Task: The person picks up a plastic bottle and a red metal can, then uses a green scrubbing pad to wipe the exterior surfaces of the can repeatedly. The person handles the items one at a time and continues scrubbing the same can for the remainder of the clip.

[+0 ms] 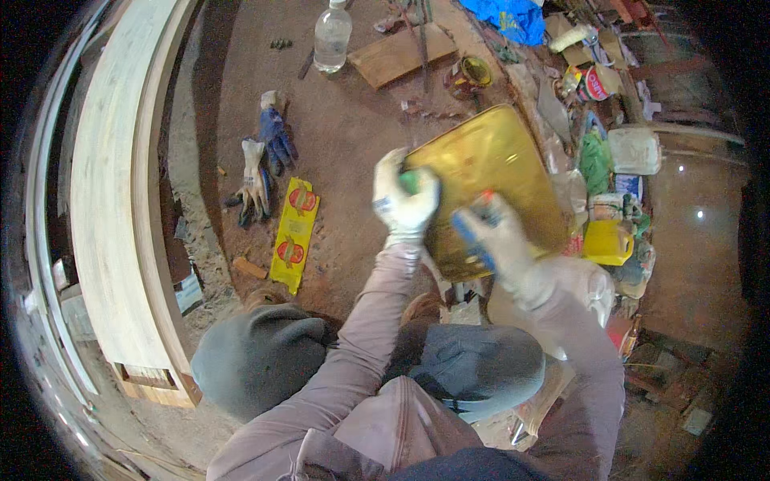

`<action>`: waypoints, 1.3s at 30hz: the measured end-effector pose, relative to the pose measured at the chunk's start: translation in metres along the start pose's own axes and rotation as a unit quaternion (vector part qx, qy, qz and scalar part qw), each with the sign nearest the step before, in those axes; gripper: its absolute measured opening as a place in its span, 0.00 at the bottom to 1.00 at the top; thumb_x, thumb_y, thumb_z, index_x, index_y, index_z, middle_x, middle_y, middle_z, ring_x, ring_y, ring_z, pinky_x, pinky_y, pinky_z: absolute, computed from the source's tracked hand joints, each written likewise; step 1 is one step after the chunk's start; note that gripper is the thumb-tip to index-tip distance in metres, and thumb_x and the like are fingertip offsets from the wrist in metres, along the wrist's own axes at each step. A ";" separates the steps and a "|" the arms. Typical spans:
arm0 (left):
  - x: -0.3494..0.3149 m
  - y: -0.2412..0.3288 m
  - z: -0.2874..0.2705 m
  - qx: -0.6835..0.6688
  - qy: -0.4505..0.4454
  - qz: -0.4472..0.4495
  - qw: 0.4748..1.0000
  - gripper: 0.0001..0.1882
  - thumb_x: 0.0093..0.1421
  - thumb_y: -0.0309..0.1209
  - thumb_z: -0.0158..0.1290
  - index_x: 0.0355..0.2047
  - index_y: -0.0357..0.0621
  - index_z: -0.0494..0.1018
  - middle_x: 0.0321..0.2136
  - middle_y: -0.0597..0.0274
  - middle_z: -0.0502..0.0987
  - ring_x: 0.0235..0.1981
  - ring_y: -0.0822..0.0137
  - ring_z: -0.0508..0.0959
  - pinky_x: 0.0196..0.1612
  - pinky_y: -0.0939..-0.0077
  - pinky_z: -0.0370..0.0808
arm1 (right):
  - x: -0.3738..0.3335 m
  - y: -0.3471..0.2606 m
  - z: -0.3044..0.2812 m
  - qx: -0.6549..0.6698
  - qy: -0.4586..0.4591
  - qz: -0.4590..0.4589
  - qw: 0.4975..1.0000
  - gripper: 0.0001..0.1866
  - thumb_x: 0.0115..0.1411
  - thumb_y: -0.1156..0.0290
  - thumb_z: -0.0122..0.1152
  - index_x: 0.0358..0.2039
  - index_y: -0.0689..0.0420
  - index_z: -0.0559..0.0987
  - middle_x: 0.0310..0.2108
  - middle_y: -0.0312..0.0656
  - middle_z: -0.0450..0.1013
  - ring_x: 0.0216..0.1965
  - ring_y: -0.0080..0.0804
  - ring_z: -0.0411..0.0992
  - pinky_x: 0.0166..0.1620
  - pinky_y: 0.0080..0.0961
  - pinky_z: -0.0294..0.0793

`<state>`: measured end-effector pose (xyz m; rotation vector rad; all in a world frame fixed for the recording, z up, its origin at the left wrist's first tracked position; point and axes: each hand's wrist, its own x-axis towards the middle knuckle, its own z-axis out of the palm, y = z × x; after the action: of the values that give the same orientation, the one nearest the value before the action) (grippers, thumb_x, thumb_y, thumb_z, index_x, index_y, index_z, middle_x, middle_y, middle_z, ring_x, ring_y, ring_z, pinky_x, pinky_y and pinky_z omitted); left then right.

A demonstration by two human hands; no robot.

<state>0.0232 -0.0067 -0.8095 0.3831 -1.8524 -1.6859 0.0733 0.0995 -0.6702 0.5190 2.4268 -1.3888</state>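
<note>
A gold-coloured, square metal tin or sheet point(497, 152) with rounded corners stands tilted in front of my knees. My left hand point(407, 204), in a white work glove, is closed at its left edge around something small and green point(411, 183). Over the lower middle of the gold metal is my gloved right hand point(507, 244), smeared by motion. Its fingers are curled round a blue thing point(473, 240), with a small red-orange spot point(487, 196) by the fingertips. The blur hides what kind of thing this is.
A pair of work gloves point(254, 180) and a yellow wrapper point(294, 232) lie on the ground to the left. Beyond are a clear bottle point(332, 36), a wooden board point(401, 56) and an open can point(469, 74). Long pale timber point(112, 200) borders the left; containers and a yellow jug point(607, 243) crowd the right.
</note>
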 end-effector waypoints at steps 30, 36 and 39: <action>-0.028 -0.023 -0.017 0.035 0.120 -0.093 0.988 0.13 0.54 0.26 0.50 0.40 0.35 0.75 0.38 0.53 0.78 0.42 0.57 0.78 0.51 0.67 0.73 | -0.006 0.024 0.012 0.015 -0.129 0.003 0.992 0.11 0.58 0.63 0.67 0.29 0.56 0.77 0.25 0.33 0.73 0.25 0.19 0.70 0.28 0.22 0.71; 0.016 0.083 0.060 0.075 -0.063 -0.071 0.993 0.20 0.53 0.37 0.55 0.46 0.45 0.73 0.45 0.49 0.75 0.49 0.46 0.71 0.55 0.56 0.68 | 0.055 -0.027 -0.084 0.016 0.078 0.001 0.997 0.14 0.63 0.57 0.60 0.36 0.56 0.77 0.20 0.34 0.71 0.17 0.21 0.68 0.19 0.20 0.67; 0.010 0.067 0.037 0.070 -0.036 -0.038 0.996 0.22 0.51 0.37 0.57 0.46 0.42 0.73 0.45 0.47 0.75 0.48 0.46 0.72 0.54 0.57 0.69 | 0.031 -0.009 -0.044 0.030 0.074 -0.090 0.993 0.17 0.59 0.57 0.65 0.35 0.59 0.76 0.22 0.35 0.71 0.19 0.22 0.66 0.21 0.24 0.65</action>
<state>0.0048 0.0273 -0.7424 0.4607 -2.0398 -1.6445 0.0380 0.1384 -0.6546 0.4418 2.6120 -1.5509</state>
